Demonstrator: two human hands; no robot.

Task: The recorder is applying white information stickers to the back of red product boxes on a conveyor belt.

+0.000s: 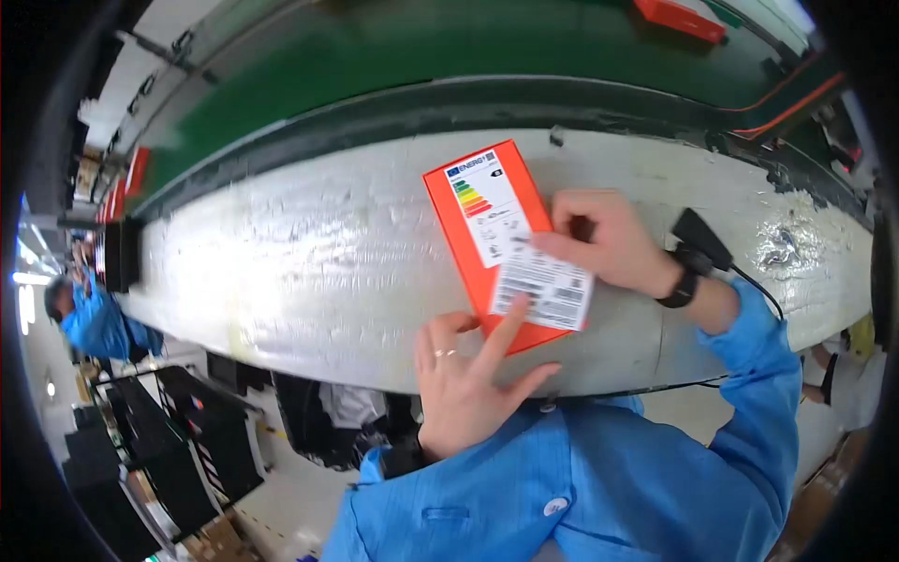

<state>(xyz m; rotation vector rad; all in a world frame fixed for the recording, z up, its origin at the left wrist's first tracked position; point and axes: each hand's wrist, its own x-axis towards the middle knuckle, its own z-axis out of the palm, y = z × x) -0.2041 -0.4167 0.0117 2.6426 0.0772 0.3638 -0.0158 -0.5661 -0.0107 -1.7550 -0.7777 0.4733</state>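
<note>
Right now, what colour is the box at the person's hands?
The box is orange-red, best seen in the head view.

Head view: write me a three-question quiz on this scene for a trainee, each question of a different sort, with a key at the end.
1. The left hand's index fingertip rests on: a) the energy label; b) the barcode label; c) the black wristband.
2. True or false: a finger ring is worn on the left hand.
3. Fill in the colour: the flat box lying on the workbench is ____.

Key: 1. b; 2. true; 3. orange-red.
</note>
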